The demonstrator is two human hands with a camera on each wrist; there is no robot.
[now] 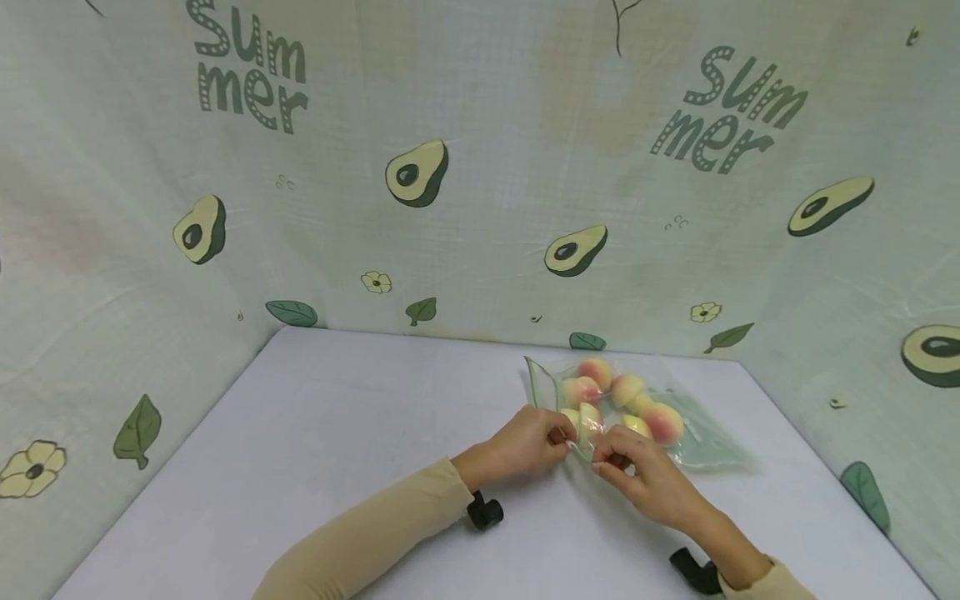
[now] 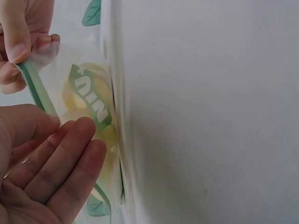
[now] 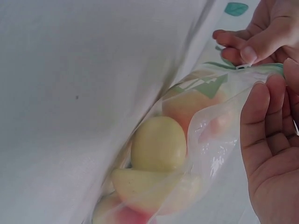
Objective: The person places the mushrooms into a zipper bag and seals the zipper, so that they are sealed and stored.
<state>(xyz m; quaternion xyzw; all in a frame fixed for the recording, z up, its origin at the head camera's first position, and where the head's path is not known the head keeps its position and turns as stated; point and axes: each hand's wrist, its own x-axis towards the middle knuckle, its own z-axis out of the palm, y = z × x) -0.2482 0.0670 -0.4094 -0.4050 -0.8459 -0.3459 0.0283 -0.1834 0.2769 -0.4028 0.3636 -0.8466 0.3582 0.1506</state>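
A clear zip bag [image 1: 708, 437] with a green-edged mouth lies on the table, holding several yellow peaches with a red blush [image 1: 663, 423]. My left hand [image 1: 525, 443] pinches the mouth's near edge between thumb and index finger. In the right wrist view a small white slider [image 3: 243, 67] shows on the green zip strip, right at that thumb. A short way to the right along the same edge, my right hand [image 1: 647, 473] pinches the strip with thumb and forefinger. In the left wrist view the green strip [image 2: 37, 88] runs between both hands, beside green printed lettering [image 2: 91, 98].
The white table [image 1: 360, 400] extends left and in front of the bag. A cloth printed with avocados and leaves [image 1: 487, 200] rises behind it and along both sides. Black wrist-worn camera mounts [image 1: 485, 511] hang below the forearms.
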